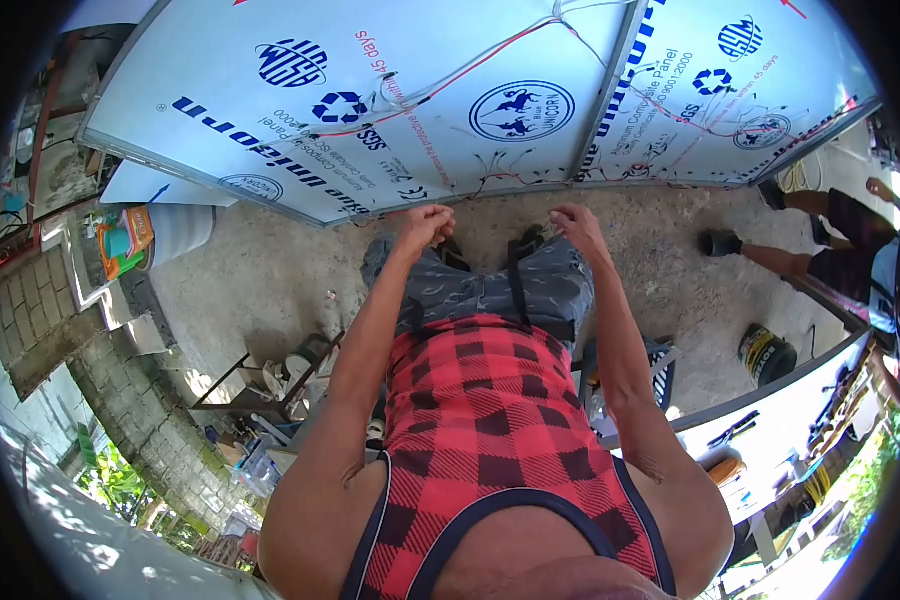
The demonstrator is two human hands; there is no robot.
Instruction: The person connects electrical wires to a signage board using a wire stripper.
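My left hand (425, 228) is in front of my lap, its fingers curled together near the lower edge of the panel. What it holds, if anything, is too small to make out. To its right, my right hand (580, 228) has bent fingers pressed together, and any item in them is hidden. Just beyond both hands stands a white composite panel (400, 170) printed with blue lettering, set in a metal frame. Along its lower part run thin electrical wires (505, 172) with loose ends. A red wire (480, 62) crosses the panel higher up.
Another person's leg (775, 262) is at the right, on the concrete floor (660, 225). A dark bucket (767, 355) stands behind that leg. Tools lie on a white table (740, 430) at the lower right. An orange-and-green container (122, 240) is at the left.
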